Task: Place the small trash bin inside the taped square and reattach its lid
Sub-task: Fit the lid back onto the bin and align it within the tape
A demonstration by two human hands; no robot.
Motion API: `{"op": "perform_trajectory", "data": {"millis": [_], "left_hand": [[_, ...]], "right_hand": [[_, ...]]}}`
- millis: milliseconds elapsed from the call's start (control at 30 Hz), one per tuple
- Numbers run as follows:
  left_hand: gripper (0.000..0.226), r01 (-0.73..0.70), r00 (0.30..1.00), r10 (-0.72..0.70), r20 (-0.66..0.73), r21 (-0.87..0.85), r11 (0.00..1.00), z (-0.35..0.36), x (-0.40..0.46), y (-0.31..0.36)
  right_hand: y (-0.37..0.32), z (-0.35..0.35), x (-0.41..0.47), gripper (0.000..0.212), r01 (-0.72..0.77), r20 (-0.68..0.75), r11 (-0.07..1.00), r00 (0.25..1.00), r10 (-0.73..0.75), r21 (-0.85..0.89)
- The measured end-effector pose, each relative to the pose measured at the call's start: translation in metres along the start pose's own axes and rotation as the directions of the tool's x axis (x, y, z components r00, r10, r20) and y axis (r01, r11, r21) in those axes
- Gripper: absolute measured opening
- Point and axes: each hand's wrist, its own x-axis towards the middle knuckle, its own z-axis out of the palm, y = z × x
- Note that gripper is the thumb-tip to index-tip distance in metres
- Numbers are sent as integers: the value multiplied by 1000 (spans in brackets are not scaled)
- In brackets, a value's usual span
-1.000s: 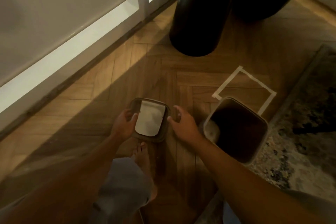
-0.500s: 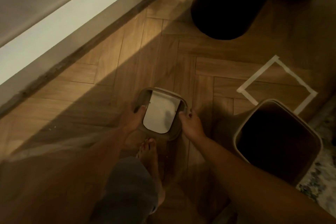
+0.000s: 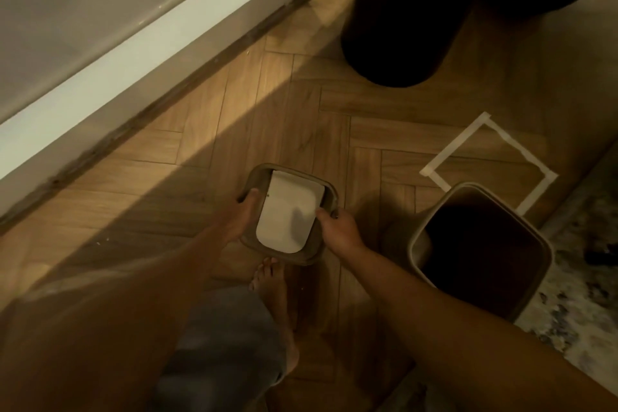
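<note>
The bin lid (image 3: 287, 214), a brown square frame with a white flap in its middle, is held over the wooden floor. My left hand (image 3: 242, 216) grips its left edge and my right hand (image 3: 337, 227) grips its right edge. The small beige trash bin (image 3: 481, 251) stands open and lidless to the right. It covers the near corner of the taped square (image 3: 444, 154), whose far and left sides show on the floor beyond it.
A large black rounded object (image 3: 408, 17) stands on the floor at the back. A pale wall and white skirting (image 3: 100, 100) run along the left. A patterned rug (image 3: 582, 294) lies at the right edge. My bare foot (image 3: 271, 281) is under the lid.
My right hand has closed on the lid's right edge, so both hands now hold it. The view has shifted, putting the bin and tape further right.
</note>
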Motion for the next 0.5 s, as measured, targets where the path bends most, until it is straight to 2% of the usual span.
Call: {"op": "perform_trajectory", "data": {"millis": [167, 300, 400, 500], "left_hand": [[60, -163, 984, 166, -72, 42, 986, -34, -37, 45], [38, -309, 948, 307, -81, -12, 951, -60, -68, 86], [20, -437, 893, 444, -78, 93, 895, -73, -89, 107], [33, -524, 829, 551, -93, 213, 825, -74, -111, 124]], "right_hand": [[-37, -24, -40, 50, 66, -27, 996, 998, -64, 55], [-67, -53, -71, 51, 140, -25, 984, 990, -138, 111], [-78, -79, -90, 51, 197, -93, 973, 978, -186, 120], [-83, -103, -106, 61, 178, -120, 976, 979, -164, 122]]}}
